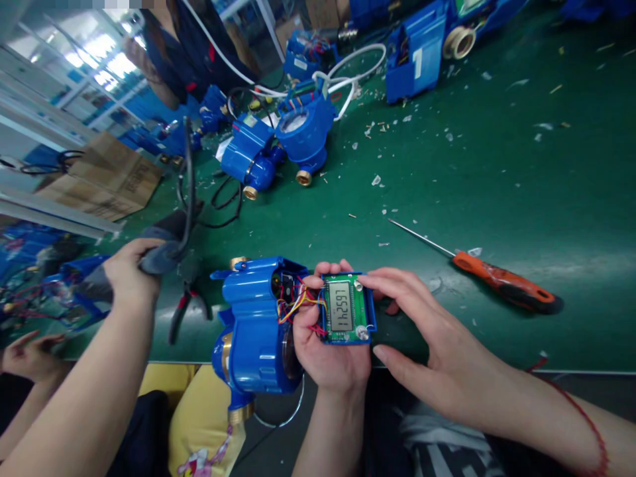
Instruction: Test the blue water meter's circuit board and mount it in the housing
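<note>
My left hand [328,361] is closed around a blue-cased circuit board [365,315], palm up. Its LCD screen [340,306] faces upward and shows digits, seen turned sideways. Red, yellow and white wires [298,305] run from the board's left side into a blue water meter [261,344] with brass ends, which lies on its side at the table's front edge. At the board's right, my right hand [437,351] has its fingers stretched and thumb apart. Its fingertips are at the casing's upper right corner; whether they press on it I cannot tell.
An orange-handled screwdriver [507,281] lies to the right on the green table [497,179]. Pliers [186,308] lie left of the meter. A co-worker's hand [132,271] grips a dark corded tool [161,255]. More blue meters [305,129] and a cardboard box [106,175] stand farther back.
</note>
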A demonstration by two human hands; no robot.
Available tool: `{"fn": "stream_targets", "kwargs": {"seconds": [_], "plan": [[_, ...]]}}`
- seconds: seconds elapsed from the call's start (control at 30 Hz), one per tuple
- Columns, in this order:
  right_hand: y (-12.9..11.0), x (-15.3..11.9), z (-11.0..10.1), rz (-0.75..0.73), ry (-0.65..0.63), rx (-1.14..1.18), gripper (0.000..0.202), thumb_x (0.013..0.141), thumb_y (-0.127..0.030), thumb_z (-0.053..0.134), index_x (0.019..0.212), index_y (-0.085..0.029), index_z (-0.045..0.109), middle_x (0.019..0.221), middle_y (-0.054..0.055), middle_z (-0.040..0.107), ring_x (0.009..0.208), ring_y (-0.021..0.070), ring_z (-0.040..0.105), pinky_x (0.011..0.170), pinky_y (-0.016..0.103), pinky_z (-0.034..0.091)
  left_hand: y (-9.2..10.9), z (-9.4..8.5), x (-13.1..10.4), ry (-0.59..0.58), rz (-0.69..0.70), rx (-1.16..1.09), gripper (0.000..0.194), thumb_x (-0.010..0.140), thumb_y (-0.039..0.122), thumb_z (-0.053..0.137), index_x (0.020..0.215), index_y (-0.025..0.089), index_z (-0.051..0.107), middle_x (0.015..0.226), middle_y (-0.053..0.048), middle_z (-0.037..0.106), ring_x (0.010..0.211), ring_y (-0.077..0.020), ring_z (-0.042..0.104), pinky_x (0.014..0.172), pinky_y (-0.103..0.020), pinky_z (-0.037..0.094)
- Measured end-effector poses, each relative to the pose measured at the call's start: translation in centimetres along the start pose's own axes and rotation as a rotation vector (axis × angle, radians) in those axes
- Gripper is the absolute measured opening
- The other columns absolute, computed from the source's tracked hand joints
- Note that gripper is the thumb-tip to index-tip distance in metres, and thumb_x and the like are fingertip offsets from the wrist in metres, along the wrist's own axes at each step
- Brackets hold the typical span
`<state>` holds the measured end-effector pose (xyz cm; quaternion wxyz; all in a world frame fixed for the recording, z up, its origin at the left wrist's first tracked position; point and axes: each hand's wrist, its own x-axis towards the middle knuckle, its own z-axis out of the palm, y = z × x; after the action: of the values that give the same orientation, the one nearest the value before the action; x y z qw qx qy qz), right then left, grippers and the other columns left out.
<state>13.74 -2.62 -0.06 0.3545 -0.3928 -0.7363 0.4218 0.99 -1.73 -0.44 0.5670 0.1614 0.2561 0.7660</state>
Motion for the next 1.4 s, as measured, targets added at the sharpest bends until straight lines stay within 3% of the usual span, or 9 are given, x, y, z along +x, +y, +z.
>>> {"fn": "stream_targets", "kwargs": {"seconds": [0.53, 0.67, 0.8, 0.97, 1.17, 1.3, 1.4], "plan": [[0.1, 0.1, 0.2, 0.013, 0.004, -0.008, 0.065, 0.079, -0.01, 0.051, 0.138, -0.028, 0.029, 0.139, 0.005, 0.032, 0.13, 0.0163, 0.035, 0.109, 0.034, 0.037, 0.0, 0.2, 0.1, 0.083, -0.006, 0.027, 0.033, 0.078, 0.017, 0.037, 0.079, 0.019, 0.071, 0.094, 0.001, 0.072, 0.099, -0.0136, 0.066, 0.095, -0.029, 0.051], [0.1, 0.3, 0.4, 0.028, 0.0, -0.045, 0.071, 0.082, -0.018, 0.056, 0.143, -0.03, 0.022, 0.149, 0.003, 0.024, 0.137, 0.0179, 0.026, 0.111, 0.038, 0.034, 0.2, 0.2, 0.0, 0.181, -0.062, 0.033, 0.034, 0.075, 0.019, 0.039, 0.076, 0.021, 0.072, 0.092, 0.001, 0.073, 0.097, -0.0158, 0.067, 0.088, -0.028, 0.053], [0.3, 0.7, 0.7, -0.007, 0.001, -0.053, 0.076, 0.079, -0.015, 0.06, 0.142, -0.032, 0.022, 0.147, -0.001, 0.033, 0.135, 0.0156, 0.03, 0.111, 0.036, 0.034, 0.2, 0.2, -0.1, 0.277, -0.055, 0.06, 0.035, 0.077, 0.021, 0.038, 0.076, 0.023, 0.073, 0.092, -0.001, 0.074, 0.096, -0.016, 0.067, 0.085, -0.027, 0.053], [0.4, 1.0, 0.9, -0.059, 0.015, -0.045, 0.076, 0.074, -0.011, 0.064, 0.139, -0.029, 0.028, 0.141, 0.002, 0.041, 0.13, 0.0158, 0.036, 0.11, 0.035, 0.035, 0.4, 0.2, -0.6, 0.25, -0.036, 0.061, 0.037, 0.084, 0.022, 0.036, 0.089, 0.021, 0.073, 0.101, -0.002, 0.073, 0.101, -0.0132, 0.065, 0.093, -0.025, 0.048], [0.4, 0.7, 0.9, -0.046, 0.059, -0.08, 0.081, 0.075, -0.016, 0.065, 0.142, -0.027, 0.022, 0.139, 0.006, 0.043, 0.126, 0.0202, 0.041, 0.105, 0.042, 0.04, 0.8, 0.5, -1.1, 0.185, -0.075, 0.031, 0.038, 0.088, 0.025, 0.036, 0.101, 0.022, 0.071, 0.117, -0.002, 0.068, 0.115, -0.0165, 0.058, 0.098, -0.03, 0.046], [0.5, 0.7, 0.9, -0.103, 0.069, -0.175, 0.077, 0.074, -0.016, 0.063, 0.141, -0.023, 0.025, 0.135, 0.009, 0.046, 0.125, 0.0232, 0.041, 0.105, 0.046, 0.04, 1.1, 0.9, -2.1, 0.268, -0.123, 0.041, 0.036, 0.088, 0.027, 0.039, 0.113, 0.022, 0.065, 0.129, -0.004, 0.06, 0.123, -0.0187, 0.052, 0.103, -0.033, 0.042], [0.9, 0.9, 0.8, -0.167, 0.07, -0.272, 0.071, 0.075, -0.012, 0.058, 0.138, -0.021, 0.028, 0.133, 0.01, 0.047, 0.126, 0.0238, 0.04, 0.104, 0.047, 0.041, 2.0, -0.3, -4.4, 0.332, -0.216, 0.142, 0.039, 0.087, 0.035, 0.043, 0.121, 0.022, 0.06, 0.134, -0.007, 0.056, 0.127, -0.0218, 0.048, 0.106, -0.037, 0.039]]}}
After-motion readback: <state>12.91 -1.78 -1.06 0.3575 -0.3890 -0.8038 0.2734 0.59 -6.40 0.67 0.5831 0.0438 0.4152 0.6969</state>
